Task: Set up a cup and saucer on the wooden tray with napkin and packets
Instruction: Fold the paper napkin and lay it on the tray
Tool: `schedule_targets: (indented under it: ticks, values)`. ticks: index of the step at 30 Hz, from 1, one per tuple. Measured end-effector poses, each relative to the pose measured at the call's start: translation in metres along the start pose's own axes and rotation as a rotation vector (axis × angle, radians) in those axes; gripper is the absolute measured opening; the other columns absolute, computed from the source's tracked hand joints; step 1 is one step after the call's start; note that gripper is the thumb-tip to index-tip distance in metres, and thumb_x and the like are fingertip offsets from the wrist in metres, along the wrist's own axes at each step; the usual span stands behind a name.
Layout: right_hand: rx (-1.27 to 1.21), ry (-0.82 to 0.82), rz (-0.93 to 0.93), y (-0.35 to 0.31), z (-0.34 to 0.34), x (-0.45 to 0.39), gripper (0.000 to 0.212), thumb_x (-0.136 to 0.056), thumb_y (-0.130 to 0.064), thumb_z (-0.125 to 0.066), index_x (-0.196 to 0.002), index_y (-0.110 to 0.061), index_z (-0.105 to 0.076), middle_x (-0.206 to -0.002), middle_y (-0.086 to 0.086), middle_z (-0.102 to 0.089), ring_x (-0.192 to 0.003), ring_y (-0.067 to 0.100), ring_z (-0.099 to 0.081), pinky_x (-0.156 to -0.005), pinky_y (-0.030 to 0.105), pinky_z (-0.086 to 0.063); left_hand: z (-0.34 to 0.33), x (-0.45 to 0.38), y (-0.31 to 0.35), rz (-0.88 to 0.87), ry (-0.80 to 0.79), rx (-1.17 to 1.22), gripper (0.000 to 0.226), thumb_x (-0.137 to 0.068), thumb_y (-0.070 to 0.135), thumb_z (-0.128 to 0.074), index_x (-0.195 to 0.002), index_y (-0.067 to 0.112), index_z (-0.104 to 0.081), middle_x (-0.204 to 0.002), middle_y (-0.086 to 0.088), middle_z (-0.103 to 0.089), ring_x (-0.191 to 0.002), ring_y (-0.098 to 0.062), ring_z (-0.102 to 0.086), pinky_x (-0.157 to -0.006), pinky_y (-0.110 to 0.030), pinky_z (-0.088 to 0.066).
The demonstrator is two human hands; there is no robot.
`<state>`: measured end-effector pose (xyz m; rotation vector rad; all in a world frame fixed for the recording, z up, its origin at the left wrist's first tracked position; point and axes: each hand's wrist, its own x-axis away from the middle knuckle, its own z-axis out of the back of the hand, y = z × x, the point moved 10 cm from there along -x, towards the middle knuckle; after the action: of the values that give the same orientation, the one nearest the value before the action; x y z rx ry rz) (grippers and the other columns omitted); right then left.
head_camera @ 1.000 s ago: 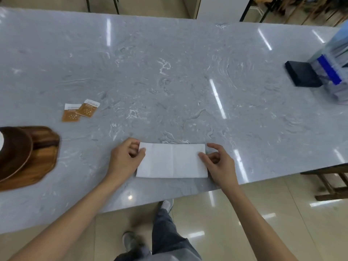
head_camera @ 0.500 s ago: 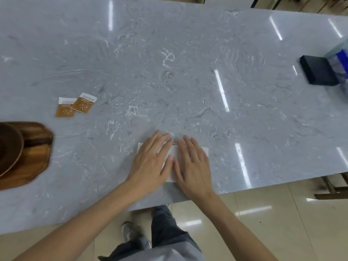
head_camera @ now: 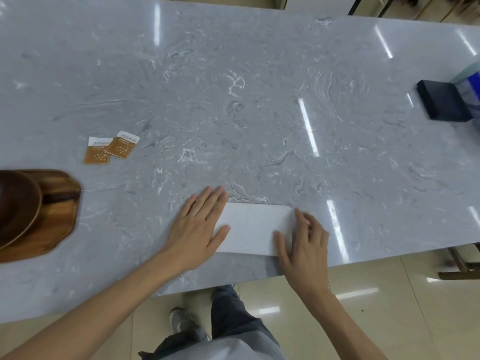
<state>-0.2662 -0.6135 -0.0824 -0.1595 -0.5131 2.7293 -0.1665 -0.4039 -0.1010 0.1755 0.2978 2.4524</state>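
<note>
I am pressing both flat, open hands, left hand and right hand, onto the napkin at six o'clock, creasing it; packets are waiting at ten.

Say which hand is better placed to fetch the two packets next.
Probably the left hand. It lies flat on the napkin end nearer the packets and wooden tray; the right hand would have to cross over.
</note>
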Motion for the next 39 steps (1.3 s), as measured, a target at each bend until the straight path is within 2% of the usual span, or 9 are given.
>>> schedule_targets:
  ticks: [5,10,17,22,26,29,32,37,39]
  values:
    - [-0.187,-0.098,-0.164,0.015,0.006,0.025,0.053,-0.092,-0.043,-0.066,-0.138,-0.022,-0.048,-0.118,-0.002,-0.052,-0.071,0.008,-0.063,-0.06,0.015,-0.046,0.018,0.007,-0.007,-0.013,0.079,0.157,0.059,-0.099,0.043,-0.044,-0.152,0.02,-0.04,-0.145,-0.005,-0.047,-0.131,-0.025,-0.044,-0.111,-0.038,-0.039]
    - [-0.368,-0.135,-0.174,0.011,0.002,0.017,0.054,-0.089,-0.011,-0.072,-0.138,-0.02,-0.053,-0.121,-0.003,-0.056,-0.09,-0.007,-0.065,-0.069,0.001,-0.049,0.03,0.017,-0.018,0.001,0.081,0.183,0.049,-0.094,0.037,-0.042,-0.135,0.016,-0.059,-0.127,-0.003,-0.06,-0.113,-0.027,-0.055,-0.096,-0.04,-0.048]
    - [-0.357,-0.052,-0.121,-0.03,-0.009,-0.085,0.045,-0.095,-0.007,-0.062,-0.139,-0.011,-0.053,-0.134,0.013,-0.056,-0.088,0.016,-0.066,-0.085,0.025,-0.052,0.023,0.067,-0.011,0.07,0.021,0.275,0.047,-0.093,0.024,-0.062,-0.138,0.013,-0.057,-0.125,-0.005,-0.058,-0.113,-0.024,-0.057,-0.084,-0.04,-0.057]
    - [-0.358,-0.112,-0.071,-0.057,-0.024,-0.113,0.038,-0.097,-0.008,-0.059,-0.135,-0.01,-0.057,-0.13,0.015,-0.06,-0.1,0.025,-0.068,-0.095,0.038,-0.054,0.018,0.09,0.004,0.024,0.018,0.253,0.056,-0.085,0.042,-0.061,-0.136,0.019,-0.059,-0.126,-0.002,-0.054,-0.114,-0.021,-0.053,-0.088,-0.037,-0.056]
    - [-0.364,-0.115,0.131,-0.068,-0.014,-0.056,0.039,-0.101,-0.025,-0.06,-0.137,-0.012,-0.055,-0.14,0.01,-0.053,-0.112,0.023,-0.062,-0.095,0.039,-0.055,0.018,0.089,-0.002,0.0,0.038,0.257,0.066,-0.081,0.055,-0.06,-0.14,0.027,-0.053,-0.151,0.003,-0.04,-0.132,-0.021,-0.043,-0.101,-0.038,-0.05]
    - [-0.104,-0.238,0.35,-0.079,-0.037,0.027,0.059,-0.106,-0.05,-0.039,-0.157,-0.02,-0.034,-0.168,0.004,-0.026,-0.155,0.022,-0.024,-0.125,0.039,-0.024,0.012,0.091,0.005,-0.058,0.017,0.184,0.077,-0.081,0.064,-0.056,-0.147,0.024,-0.049,-0.162,0.008,-0.034,-0.147,-0.018,-0.032,-0.111,-0.043,-0.04]
    - [0.067,-0.241,0.439,-0.078,-0.053,0.08,0.078,-0.103,-0.065,-0.029,-0.164,-0.024,-0.004,-0.173,-0.003,0.0,-0.159,0.019,0.007,-0.128,0.038,0.003,0.014,0.101,0.01,-0.082,0.043,0.12,0.075,-0.08,0.068,-0.054,-0.139,0.022,-0.059,-0.154,0.006,-0.048,-0.142,-0.017,-0.036,-0.106,-0.045,-0.043]
    - [0.075,-0.209,0.476,-0.07,-0.047,0.096,0.076,-0.096,-0.034,-0.064,-0.161,-0.025,-0.026,-0.17,-0.006,-0.018,-0.158,0.026,-0.014,-0.125,0.052,-0.025,0.012,0.124,0.025,-0.194,0.135,0.115,0.054,-0.065,0.022,-0.087,-0.116,0.016,-0.071,-0.132,-0.006,-0.066,-0.126,-0.025,-0.047,-0.089,-0.046,-0.057]
    - [0.012,-0.208,0.473,-0.07,-0.042,0.098,0.063,-0.094,-0.023,-0.056,-0.155,-0.026,-0.041,-0.165,-0.006,-0.033,-0.154,0.029,-0.026,-0.122,0.053,-0.03,0.016,0.129,0.029,-0.199,0.193,0.143,0.04,-0.065,0.004,-0.082,-0.103,0.015,-0.074,-0.125,-0.008,-0.068,-0.12,-0.026,-0.052,-0.086,-0.045,-0.058]
